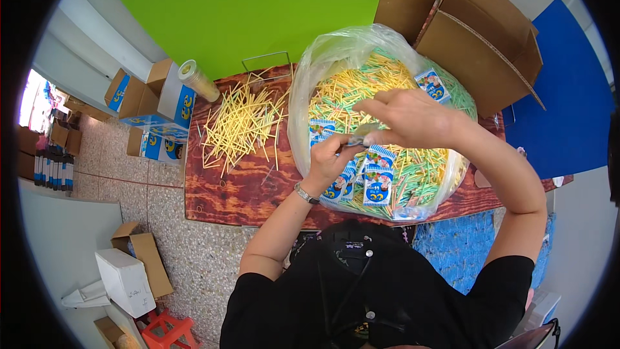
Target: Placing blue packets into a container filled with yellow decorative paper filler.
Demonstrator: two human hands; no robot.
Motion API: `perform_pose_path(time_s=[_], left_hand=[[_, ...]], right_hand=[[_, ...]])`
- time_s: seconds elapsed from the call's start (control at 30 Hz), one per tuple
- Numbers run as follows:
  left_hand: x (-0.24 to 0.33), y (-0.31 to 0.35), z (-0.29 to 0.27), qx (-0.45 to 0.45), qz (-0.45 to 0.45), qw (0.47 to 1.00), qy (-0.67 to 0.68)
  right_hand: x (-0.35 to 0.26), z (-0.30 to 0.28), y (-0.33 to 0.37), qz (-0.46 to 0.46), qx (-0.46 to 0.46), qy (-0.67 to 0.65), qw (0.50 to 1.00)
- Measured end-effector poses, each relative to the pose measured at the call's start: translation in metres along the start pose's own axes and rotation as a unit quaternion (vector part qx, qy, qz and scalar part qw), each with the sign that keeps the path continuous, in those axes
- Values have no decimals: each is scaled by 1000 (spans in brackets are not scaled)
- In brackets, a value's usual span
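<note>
Thumb and fingers pinched, my left hand (329, 158) holds a small packet (356, 141) seen nearly edge-on. Over it reaches my right hand (410, 116), fingers stretched and apart, its thumb tip close to the packet's end; whether they touch is unclear. Both hands are above a large clear plastic bag (302, 100) full of thin yellow, green and pinkish sticks (361, 84). Several blue-and-white packets (378, 184) lie on the sticks near my left hand, and another packet (431, 85) rests beyond my right wrist.
Loose yellow sticks (242, 126) are heaped on the red-brown table (226, 203), left of the bag. A clear lidded jar (199, 81) stands at the table's far left corner. Open cardboard boxes (481, 32) stand behind right, blue printed boxes (158, 103) at left. A red stool (169, 331) is below.
</note>
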State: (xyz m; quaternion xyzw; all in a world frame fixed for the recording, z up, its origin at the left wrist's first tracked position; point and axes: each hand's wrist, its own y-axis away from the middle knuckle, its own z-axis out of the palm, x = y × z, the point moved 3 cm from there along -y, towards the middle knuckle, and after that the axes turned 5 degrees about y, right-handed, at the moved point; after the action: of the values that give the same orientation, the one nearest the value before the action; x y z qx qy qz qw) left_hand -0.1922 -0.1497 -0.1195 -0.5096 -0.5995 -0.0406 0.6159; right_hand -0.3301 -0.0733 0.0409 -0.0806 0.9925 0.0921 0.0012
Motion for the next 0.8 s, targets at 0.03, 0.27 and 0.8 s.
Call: perform_pose_path(time_s=[0.03, 0.27, 0.8], left_hand=[[-10, 5, 1, 14, -85, 993, 78], [3, 17, -8, -9, -163, 974, 157], [-33, 101, -15, -25, -212, 958, -193]], right_hand=[[1, 4, 2, -18, 102, 2, 995], [-13, 75, 12, -3, 210, -86, 974], [5, 187, 53, 84, 152, 37, 984]])
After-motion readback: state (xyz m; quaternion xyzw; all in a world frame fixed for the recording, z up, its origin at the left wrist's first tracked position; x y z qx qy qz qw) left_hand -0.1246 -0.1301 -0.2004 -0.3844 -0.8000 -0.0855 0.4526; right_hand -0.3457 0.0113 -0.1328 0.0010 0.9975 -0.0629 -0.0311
